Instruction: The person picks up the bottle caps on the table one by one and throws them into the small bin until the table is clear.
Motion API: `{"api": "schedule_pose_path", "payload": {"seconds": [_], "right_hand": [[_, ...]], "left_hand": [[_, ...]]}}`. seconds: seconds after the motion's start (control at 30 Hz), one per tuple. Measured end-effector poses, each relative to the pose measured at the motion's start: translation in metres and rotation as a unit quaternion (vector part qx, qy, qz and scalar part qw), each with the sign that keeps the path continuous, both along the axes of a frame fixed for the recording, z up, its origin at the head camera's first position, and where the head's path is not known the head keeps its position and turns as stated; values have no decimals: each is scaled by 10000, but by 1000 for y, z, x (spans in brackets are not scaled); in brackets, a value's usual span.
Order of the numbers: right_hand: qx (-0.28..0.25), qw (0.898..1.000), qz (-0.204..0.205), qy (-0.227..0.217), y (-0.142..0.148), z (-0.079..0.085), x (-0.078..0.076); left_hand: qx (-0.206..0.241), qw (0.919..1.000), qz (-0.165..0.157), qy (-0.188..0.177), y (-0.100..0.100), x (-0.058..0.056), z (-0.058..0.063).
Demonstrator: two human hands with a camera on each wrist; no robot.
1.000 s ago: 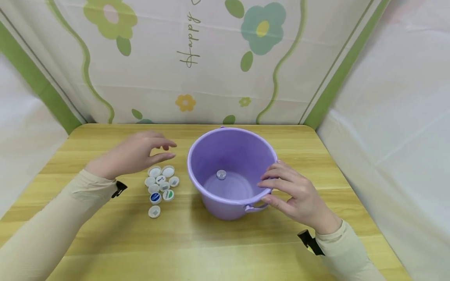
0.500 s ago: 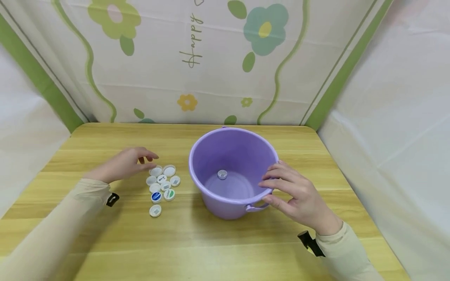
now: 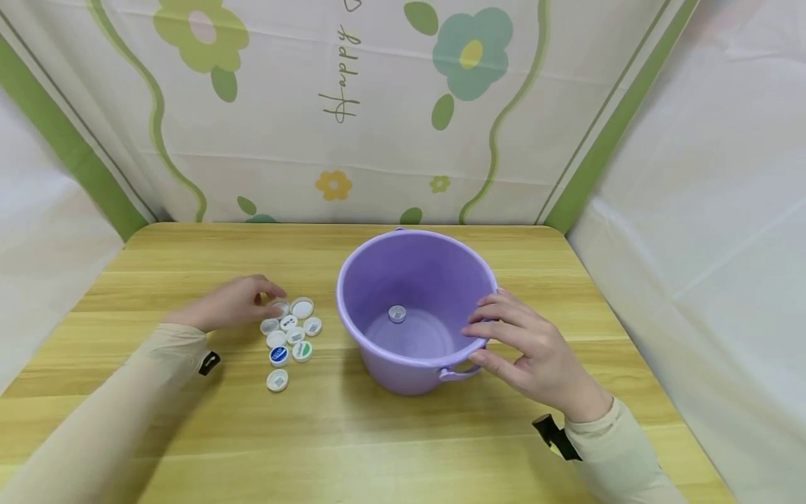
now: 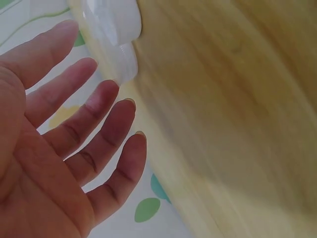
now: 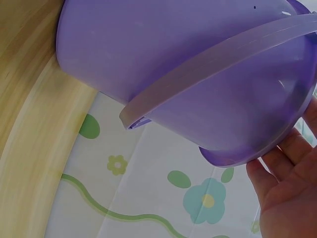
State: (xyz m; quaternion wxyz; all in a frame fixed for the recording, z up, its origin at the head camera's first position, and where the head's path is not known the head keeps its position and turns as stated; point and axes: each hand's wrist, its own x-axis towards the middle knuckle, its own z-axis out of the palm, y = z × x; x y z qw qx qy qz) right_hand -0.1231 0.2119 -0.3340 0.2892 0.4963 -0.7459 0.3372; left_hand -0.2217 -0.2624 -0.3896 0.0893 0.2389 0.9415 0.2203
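My left hand (image 3: 229,302) reaches down to the far left edge of a cluster of small white round plastic caps (image 3: 295,336). Its fingertips are at a clear-rimmed cap (image 3: 281,308), partly hidden behind them. In the left wrist view, the fingers (image 4: 106,134) are spread and loosely bent, with two white caps (image 4: 119,22) just beyond their tips. My right hand (image 3: 529,346) holds the near right rim of a purple bucket (image 3: 409,374), fingers over the rim and thumb outside. One cap (image 3: 397,313) lies on the bucket's floor.
The wooden table (image 3: 378,448) carries the bucket right of the caps. One cap (image 3: 277,380) sits apart, nearest me. The bucket's handle (image 5: 213,64) hangs down its outside. A flowered cloth (image 3: 390,140) stands behind the table, with white cloth at both sides.
The left hand has moved left and down, from above the caps onto the far left ones. The right hand and the bucket stay where they were.
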Motion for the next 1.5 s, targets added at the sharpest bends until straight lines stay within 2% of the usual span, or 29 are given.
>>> {"api": "schedule_pose_path", "payload": {"seconds": [0.2, 0.43, 0.9, 1.37, 1.5], "right_hand": [[-14, 10000, -33, 8, 1, -1, 1], [-43, 10000, -17, 10, 0, -1, 1], [-131, 9999, 49, 85, 1, -1, 0], [-248, 9994, 85, 222, 1, -4, -2], [-243, 9994, 93, 230, 1, -4, -3]], "left_hand": [[-223, 9997, -129, 15, 5, -4, -2], [-378, 9993, -63, 1, 10, -7, -3], [-521, 9985, -145, 71, 11, -6, -3], [-570, 9981, -88, -221, 15, -3, 4], [-555, 9983, -84, -173, 16, -2, 5]]}}
